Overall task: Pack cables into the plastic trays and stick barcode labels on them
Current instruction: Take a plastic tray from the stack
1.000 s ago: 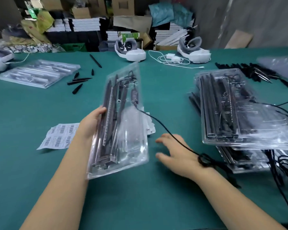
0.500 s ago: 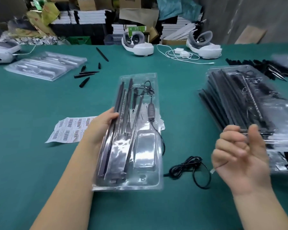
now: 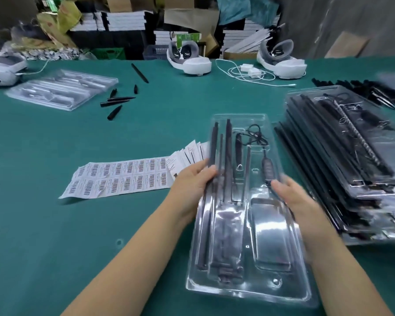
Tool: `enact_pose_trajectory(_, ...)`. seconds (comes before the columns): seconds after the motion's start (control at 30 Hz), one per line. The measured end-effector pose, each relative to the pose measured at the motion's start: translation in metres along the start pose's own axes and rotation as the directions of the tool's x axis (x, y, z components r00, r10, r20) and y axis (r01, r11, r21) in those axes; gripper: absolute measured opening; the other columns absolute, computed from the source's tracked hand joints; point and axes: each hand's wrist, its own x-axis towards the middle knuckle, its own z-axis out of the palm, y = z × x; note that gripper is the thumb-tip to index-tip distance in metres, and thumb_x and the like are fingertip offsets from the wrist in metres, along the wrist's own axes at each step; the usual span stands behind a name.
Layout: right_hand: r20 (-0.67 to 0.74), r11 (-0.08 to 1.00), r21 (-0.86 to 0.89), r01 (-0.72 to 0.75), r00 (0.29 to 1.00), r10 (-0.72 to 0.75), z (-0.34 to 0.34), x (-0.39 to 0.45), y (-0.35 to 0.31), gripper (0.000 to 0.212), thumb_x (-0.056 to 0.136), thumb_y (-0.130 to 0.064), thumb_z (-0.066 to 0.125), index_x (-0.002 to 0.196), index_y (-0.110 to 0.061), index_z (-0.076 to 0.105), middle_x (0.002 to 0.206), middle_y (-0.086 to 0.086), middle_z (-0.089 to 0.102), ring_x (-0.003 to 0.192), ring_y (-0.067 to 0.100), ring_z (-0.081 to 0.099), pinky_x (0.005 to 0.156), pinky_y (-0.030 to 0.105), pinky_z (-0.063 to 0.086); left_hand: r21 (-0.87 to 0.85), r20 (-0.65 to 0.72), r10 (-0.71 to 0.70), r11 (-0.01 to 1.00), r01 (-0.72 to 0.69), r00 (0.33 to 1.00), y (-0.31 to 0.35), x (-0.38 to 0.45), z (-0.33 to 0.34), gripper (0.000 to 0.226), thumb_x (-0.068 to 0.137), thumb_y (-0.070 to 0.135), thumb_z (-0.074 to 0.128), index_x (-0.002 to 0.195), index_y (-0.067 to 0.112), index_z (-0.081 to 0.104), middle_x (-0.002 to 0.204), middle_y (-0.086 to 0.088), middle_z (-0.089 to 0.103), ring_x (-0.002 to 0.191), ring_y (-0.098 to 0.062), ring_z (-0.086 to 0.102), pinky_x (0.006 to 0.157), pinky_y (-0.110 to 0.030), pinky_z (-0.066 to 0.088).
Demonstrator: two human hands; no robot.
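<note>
Hands hold one clear plastic tray (image 3: 249, 224) from both long sides, above the green table (image 3: 55, 224). The left hand (image 3: 192, 188) grips the left edge, thumb curled over the top and fingers hidden under the tray. The right hand (image 3: 292, 201) is blurred; its thumb lies on the right edge and the fingers go below, so it also holds the tray.

The tray is thin, glossy and moulded into long narrow channels and one wide rectangular pocket on the right, which shines and looks unfilled. Long black rods (image 3: 217, 179) lie in the left channels. A thin black cable (image 3: 258, 135) with a small dark oval plug (image 3: 268, 168) sits in the far right part of the tray, loosely coiled at the top.

Flat paper sheets of barcode labels (image 3: 121, 179), white with black stripes, lie on the table just left of the tray. To the right stands a stack of filled trays (image 3: 342, 156), same clear plastic with black parts inside. At the far left lies another pile of clear trays (image 3: 62, 90). Small black pointed pieces (image 3: 116, 103) are scattered near it. Two white headsets (image 3: 189, 62) with grey padding and a white coiled charger cable (image 3: 244, 73) rest at the far edge of the table.
</note>
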Motion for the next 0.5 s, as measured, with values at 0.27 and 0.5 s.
enact_pose_trajectory(0.27,0.212,0.883,0.468,-0.039,0.975,-0.069,-0.006,0.013,0.011,0.029,0.071,-0.009,0.058,0.099,-0.003,0.063,0.082,0.014,0.071,0.068,0.028,0.07,0.051,0.031,0.057,0.956,-0.252,0.411,0.249,0.158,0.876,0.018,0.015,-0.083,0.043,0.092,0.026,0.043,0.133,0.022,0.054,0.137,-0.003,0.054,0.123,-0.025,0.046,0.095,-0.039,0.041)
enact_pose_trajectory(0.5,0.182,0.918,0.388,-0.083,0.983,0.011,-0.011,0.015,0.015,0.022,0.071,-0.021,0.065,0.085,-0.008,0.075,0.083,0.011,0.072,0.067,0.026,0.069,0.055,0.033,0.058,0.929,-0.369,0.082,0.067,0.364,0.926,0.01,0.018,-0.126,0.049,0.095,0.053,0.03,0.143,0.047,0.031,0.158,0.011,0.02,0.144,-0.022,0.018,0.113,-0.051,0.019)
